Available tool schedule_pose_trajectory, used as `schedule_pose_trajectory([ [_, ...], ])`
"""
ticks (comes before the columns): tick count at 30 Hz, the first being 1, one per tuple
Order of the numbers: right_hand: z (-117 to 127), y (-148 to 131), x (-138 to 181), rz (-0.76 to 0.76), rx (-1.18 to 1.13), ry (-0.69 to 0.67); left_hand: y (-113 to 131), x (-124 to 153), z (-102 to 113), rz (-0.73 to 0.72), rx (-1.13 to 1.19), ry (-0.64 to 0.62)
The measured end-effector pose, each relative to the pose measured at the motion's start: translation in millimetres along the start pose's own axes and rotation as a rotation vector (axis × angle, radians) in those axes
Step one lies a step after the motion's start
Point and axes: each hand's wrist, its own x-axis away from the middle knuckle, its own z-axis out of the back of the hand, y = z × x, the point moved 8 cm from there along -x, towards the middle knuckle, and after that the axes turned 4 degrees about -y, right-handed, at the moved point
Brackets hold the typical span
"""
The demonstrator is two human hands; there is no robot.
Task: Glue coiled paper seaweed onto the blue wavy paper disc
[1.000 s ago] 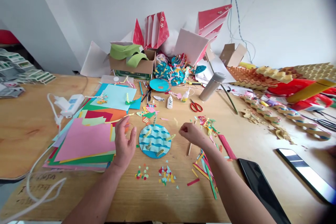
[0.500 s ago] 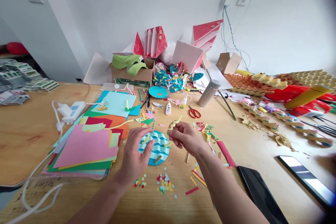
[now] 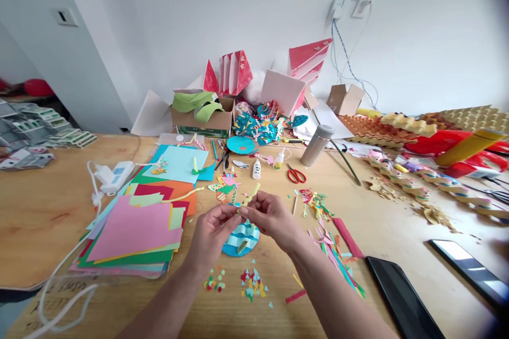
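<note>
The left hand point(image 3: 212, 235) and right hand point(image 3: 272, 217) meet low in the middle of the frame, each pressed into a pinch on a wavy yellow paper strip point(image 3: 250, 196). Just below them, partly hidden, lies a blue paper disc point(image 3: 240, 243) with raised waves. At upper centre on the counter point(image 3: 47, 222), a cardboard box point(image 3: 202, 128) holds curled green paper point(image 3: 191, 100).

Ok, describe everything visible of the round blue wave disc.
The round blue paper disc lies flat on the wooden table, its upper part hidden by the left hand and right hand. Raised wavy bands of blue and white paper cross it, and a small curled yellow paper piece sits on it.
</note>
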Motion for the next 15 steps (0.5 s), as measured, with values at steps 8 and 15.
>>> schedule_pose_trajectory([
  [8,-6,-4,-6,0.045,0.004,-0.052,-15,0,1,0.103,0.196,-0.034],
  [15,-1,-3,-7,0.051,0.117,-0.03,-13,0,1,0.121,0.218,-0.018],
])
